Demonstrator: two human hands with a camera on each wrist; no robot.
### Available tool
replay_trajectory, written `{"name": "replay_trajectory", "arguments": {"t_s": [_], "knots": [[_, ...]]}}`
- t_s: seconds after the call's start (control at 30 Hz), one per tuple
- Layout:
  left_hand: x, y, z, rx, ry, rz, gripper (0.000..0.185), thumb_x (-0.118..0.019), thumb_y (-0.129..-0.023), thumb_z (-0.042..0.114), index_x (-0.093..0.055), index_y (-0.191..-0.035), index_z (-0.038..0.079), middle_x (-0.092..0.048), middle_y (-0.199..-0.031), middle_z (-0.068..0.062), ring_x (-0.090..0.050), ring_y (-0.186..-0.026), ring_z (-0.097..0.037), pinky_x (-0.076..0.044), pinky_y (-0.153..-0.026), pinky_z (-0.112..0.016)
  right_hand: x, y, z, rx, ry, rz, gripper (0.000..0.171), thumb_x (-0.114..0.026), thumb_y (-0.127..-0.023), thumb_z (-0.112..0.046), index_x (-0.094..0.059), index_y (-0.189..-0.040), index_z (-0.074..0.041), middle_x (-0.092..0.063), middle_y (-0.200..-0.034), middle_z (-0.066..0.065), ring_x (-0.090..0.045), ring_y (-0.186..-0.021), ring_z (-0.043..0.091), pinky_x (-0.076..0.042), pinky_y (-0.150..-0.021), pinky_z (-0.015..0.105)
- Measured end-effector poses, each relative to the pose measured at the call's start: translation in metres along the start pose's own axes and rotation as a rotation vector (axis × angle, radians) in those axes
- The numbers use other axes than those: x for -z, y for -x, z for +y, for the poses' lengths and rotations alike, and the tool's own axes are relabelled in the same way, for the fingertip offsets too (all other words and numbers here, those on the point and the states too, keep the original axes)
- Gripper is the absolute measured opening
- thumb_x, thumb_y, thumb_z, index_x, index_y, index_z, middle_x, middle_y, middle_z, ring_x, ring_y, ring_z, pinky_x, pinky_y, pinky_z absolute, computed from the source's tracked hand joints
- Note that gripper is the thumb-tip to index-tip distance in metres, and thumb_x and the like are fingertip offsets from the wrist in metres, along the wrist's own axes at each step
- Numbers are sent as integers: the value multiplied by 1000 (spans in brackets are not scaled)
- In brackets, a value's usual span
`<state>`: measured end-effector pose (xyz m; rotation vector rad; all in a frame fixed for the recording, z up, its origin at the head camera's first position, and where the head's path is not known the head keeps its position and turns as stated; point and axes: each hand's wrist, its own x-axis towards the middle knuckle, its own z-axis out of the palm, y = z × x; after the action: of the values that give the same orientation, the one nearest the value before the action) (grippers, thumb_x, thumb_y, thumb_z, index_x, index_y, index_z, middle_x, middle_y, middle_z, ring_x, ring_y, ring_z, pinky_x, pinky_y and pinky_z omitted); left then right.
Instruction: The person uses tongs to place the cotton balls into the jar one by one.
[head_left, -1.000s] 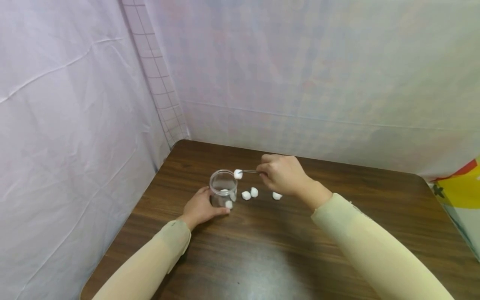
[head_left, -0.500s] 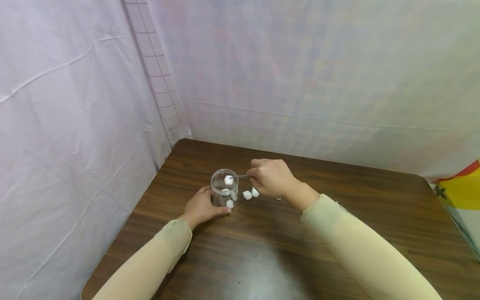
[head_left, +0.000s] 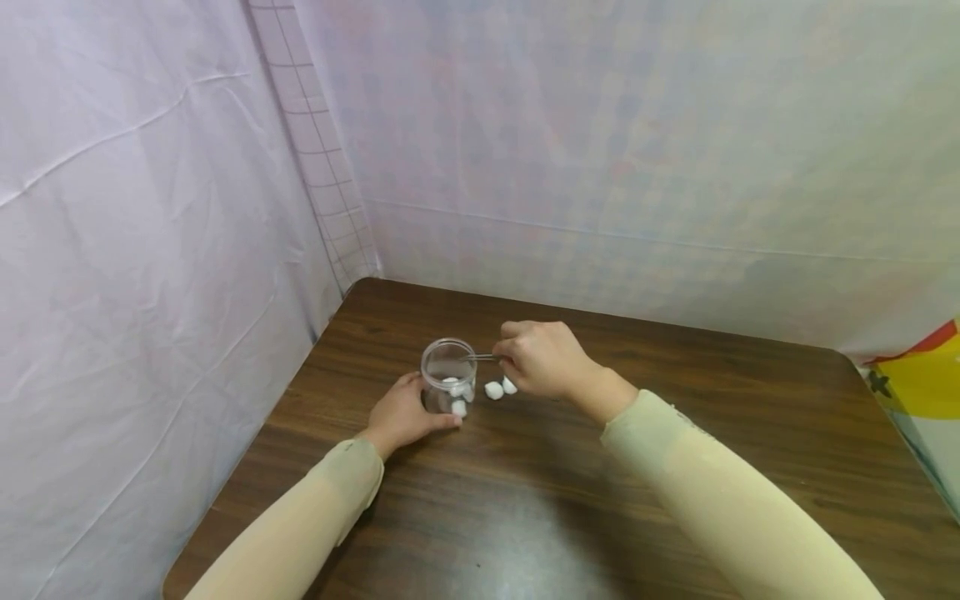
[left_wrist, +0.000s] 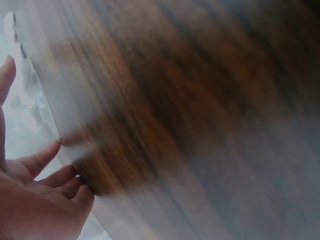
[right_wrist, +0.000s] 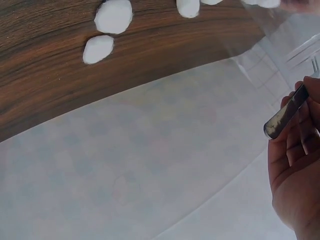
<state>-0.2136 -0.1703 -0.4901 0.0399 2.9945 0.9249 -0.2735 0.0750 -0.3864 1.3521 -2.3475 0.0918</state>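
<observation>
A clear plastic jar (head_left: 427,377) stands on the brown table, with several white cotton balls (head_left: 458,408) inside. My left hand (head_left: 402,412) holds it from the left, thumb at the front and fingers behind. My right hand (head_left: 546,358) pinches metal tweezers (head_left: 484,357), their tips inside the jar mouth with no cotton ball between them. The two prongs and broad rounded end (right_wrist: 272,129) of the tweezers show in the right wrist view. Two loose cotton balls (head_left: 493,390) lie between the jar and the right hand. The left wrist view shows left-hand fingers (left_wrist: 47,157) against the jar.
Behind the wood-grain table (head_left: 480,517) hangs a pale checked curtain (head_left: 600,167), and a white cloth (head_left: 150,275) drapes along its left side. A yellow and red item (head_left: 926,375) is at the right edge. More cotton balls (right_wrist: 114,16) lie on the table in the right wrist view.
The right hand has moved left and brought the tweezers over the jar. The cotton ball they held has dropped in among the others. The left hand stays at the jar.
</observation>
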Motion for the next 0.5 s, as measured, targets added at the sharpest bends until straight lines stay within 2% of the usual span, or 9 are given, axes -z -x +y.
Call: {"name": "replay_trajectory", "arguments": {"t_s": [0.27,0.5], "knots": [[0,-1,-1,-5,-8,-6,90,-84,-70,60,-56,-141,13,-48,-146,-17,-46,-133,-34,-41,-104,-54,6,12,7,-10,-10,28,15,-70,-84,-18,-79,-96,-17,-57,-81,-6,-50,-59,8,-41,-42,29],[0,0,-1,-3,-10,-5,90,-84,-70,60,-56,-141,13,-48,-147,-17,-46,-133,-34,-41,-103,-55,8,48,24,-61,-26,60,12,-74,-84,-15,-79,-95,-14,-56,-79,-5,-47,-54,7,-35,-39,25]]}}
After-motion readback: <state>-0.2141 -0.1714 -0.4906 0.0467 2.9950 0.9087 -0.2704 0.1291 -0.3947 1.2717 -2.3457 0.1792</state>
